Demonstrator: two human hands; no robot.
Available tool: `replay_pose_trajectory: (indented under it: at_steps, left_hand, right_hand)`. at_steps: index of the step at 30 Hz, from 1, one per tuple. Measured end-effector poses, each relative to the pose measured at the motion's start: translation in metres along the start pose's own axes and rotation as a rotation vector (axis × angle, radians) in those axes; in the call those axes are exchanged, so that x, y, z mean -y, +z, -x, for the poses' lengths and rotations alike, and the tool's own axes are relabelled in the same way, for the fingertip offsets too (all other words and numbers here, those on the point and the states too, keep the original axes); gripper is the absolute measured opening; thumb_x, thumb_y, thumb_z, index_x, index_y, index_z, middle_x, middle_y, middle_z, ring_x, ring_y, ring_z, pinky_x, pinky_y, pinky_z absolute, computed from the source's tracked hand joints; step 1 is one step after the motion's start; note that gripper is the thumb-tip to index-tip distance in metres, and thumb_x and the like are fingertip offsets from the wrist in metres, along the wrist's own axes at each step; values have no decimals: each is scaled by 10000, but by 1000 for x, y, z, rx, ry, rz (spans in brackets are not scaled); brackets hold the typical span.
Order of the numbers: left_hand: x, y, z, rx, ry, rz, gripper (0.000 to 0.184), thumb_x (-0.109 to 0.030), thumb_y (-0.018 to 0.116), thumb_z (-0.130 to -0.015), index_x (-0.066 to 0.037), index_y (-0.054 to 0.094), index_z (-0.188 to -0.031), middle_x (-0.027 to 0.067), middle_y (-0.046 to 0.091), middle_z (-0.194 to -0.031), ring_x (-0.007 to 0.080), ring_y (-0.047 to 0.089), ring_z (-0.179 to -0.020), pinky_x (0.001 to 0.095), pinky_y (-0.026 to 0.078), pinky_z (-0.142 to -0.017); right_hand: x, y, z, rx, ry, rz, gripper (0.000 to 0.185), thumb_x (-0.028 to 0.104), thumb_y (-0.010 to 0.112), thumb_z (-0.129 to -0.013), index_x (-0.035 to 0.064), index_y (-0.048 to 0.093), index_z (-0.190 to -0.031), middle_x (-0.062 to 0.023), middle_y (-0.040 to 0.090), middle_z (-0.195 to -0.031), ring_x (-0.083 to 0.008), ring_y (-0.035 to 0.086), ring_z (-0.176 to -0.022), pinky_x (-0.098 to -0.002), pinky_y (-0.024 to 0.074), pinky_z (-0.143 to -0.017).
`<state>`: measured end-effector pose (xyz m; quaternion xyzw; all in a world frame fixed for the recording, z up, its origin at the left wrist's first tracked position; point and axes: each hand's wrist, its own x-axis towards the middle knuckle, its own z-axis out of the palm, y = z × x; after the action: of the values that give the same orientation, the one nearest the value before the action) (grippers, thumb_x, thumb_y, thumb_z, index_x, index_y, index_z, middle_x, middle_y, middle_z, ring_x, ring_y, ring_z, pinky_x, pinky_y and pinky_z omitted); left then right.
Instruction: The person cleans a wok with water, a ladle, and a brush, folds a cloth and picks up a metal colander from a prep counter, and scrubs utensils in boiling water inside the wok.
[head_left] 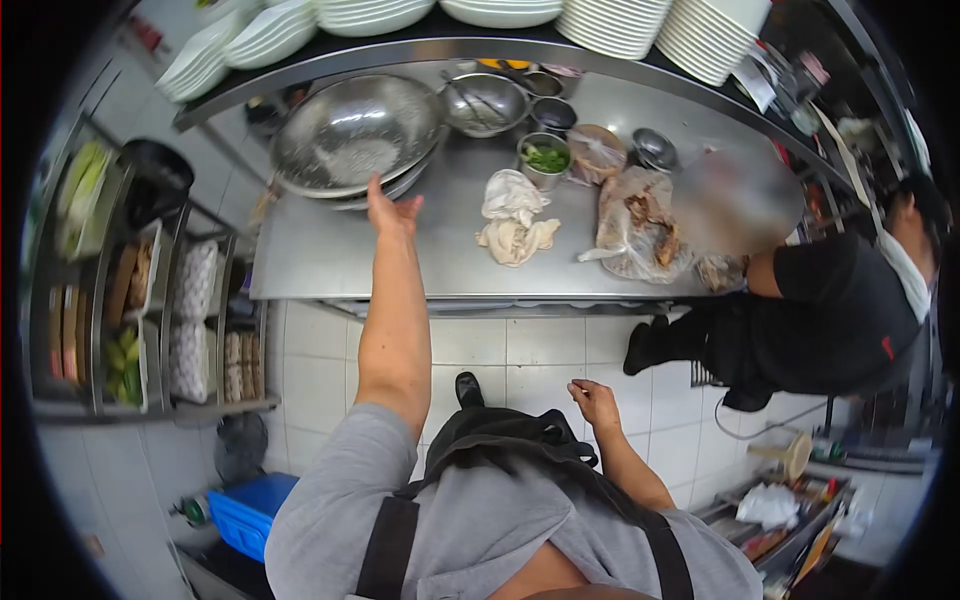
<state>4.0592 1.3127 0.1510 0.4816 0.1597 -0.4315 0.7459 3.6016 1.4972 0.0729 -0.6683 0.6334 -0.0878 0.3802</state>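
Note:
My left hand (393,212) reaches out over the steel counter to the near rim of a large metal bowl (360,130). Its fingers are apart; whether they touch the rim I cannot tell. The bowl has whitish residue inside and rests on another metal bowl. Low at my right side, away from the counter, hangs my right hand (597,405), loosely curled with nothing visible in it. Two crumpled pale cloths (515,220) lie on the counter to the right of my left hand.
Behind the cloths stand a smaller metal bowl (485,104) with utensils and a container of chopped greens (545,158). Plastic-bagged food (640,225) lies to the right. Another person (830,310) works there. Stacked plates (615,25) line the overhead shelf; a rack (150,280) stands left.

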Motion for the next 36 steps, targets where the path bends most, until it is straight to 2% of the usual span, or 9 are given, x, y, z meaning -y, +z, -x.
replay_pose_trajectory:
  at_steps: [6,12,15,17,23,28,30,32,36]
  left_hand:
    - [-3,-18,-68,-190,313,93,294,-44,595,-710,31,520,-984,169,594,-949,293,625,-776,365,564,-533]
    - [-38,-46,-85,-210,400,-37,211,-12,584,-667,66,535,-857,155,585,-890,276,601,-773,373,541,-560]
    - [-45,-88,-71,-117,424,-140,148,-20,589,-657,42,543,-784,113,558,-831,242,566,-744,372,481,-578]
    - [-44,-119,-47,-104,417,-164,100,-22,582,-660,18,539,-741,91,536,-790,221,547,-706,358,461,-568]
    - [-28,-214,75,21,314,-365,59,3,556,-678,6,527,-729,83,525,-732,187,509,-559,315,443,-477]
    - [15,-270,170,189,187,-507,77,38,549,-682,10,520,-747,101,535,-727,198,526,-558,341,482,-494]
    - [41,-282,209,269,72,-586,109,51,553,-675,5,502,-759,97,532,-720,200,534,-574,366,510,-519]
    - [72,-293,236,350,13,-657,122,60,552,-669,1,493,-759,92,527,-716,198,536,-583,375,514,-522]
    - [145,-307,296,555,-199,-856,160,82,549,-658,-5,479,-772,82,519,-709,192,534,-590,387,524,-527]
  right_hand:
    - [-69,18,61,-53,302,163,346,379,603,-807,60,694,-907,-183,658,-840,-345,634,-824,-402,498,-760]
    - [-126,32,150,-101,790,101,326,359,603,-793,52,700,-850,-205,645,-832,-360,624,-828,-423,490,-775]
    - [-142,68,176,-210,746,57,362,360,585,-818,18,691,-871,-146,645,-642,-272,648,-616,-354,513,-668]
    - [-129,80,184,-205,730,-30,347,355,596,-808,32,691,-891,-178,645,-757,-314,635,-738,-385,500,-731]
    - [-80,78,219,-293,479,-78,351,349,610,-806,34,684,-943,-202,657,-862,-337,640,-844,-376,500,-771]
    - [-149,99,303,-425,487,-100,328,331,612,-806,34,688,-921,-182,664,-788,-301,655,-753,-372,505,-721]
    - [-191,116,349,-415,661,-129,316,327,610,-806,35,692,-897,-160,657,-712,-268,648,-646,-369,504,-670]
    - [-211,124,405,-394,862,-234,315,323,604,-799,45,683,-924,-202,647,-848,-362,622,-844,-415,483,-780]
    - [-243,156,507,-355,978,-90,340,354,597,-785,62,689,-934,-212,640,-923,-355,611,-905,-415,473,-825]
